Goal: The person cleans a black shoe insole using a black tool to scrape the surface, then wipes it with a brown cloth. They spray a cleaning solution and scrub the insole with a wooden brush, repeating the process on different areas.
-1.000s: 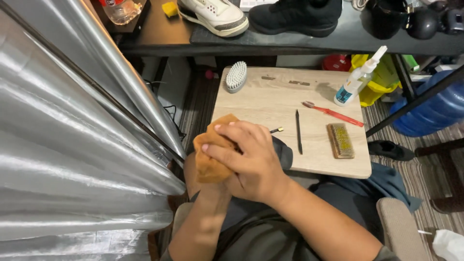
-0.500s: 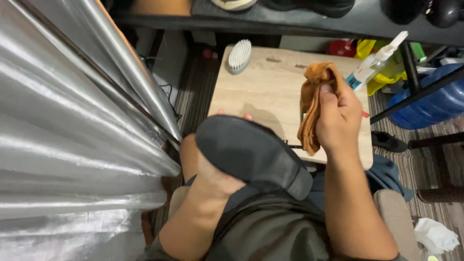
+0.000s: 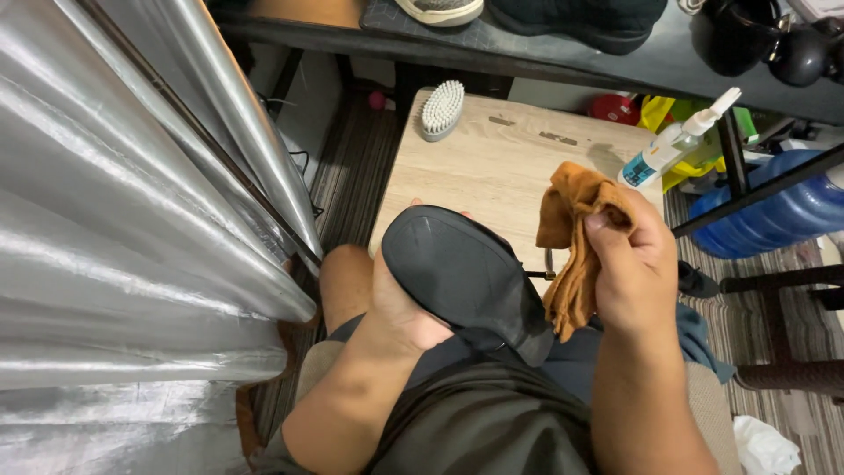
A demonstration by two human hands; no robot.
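Head view: left hand (image 3: 400,308) grips the black shoe (image 3: 466,277) sole-up over the lap, right hand (image 3: 633,264) pinches an orange cloth (image 3: 571,255) just beside it — wiping looks mid-way, brush (image 3: 442,109) on the counter (image 3: 501,176) beyond.

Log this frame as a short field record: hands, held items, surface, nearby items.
left hand: grips black shoe, smooth sole facing up
right hand: holds crumpled orange-brown cloth beside shoe
surface: light wooden board
on board: white bristle brush, clear spray bottle with blue label
right side: blue water jug
left side: silver corrugated sheet
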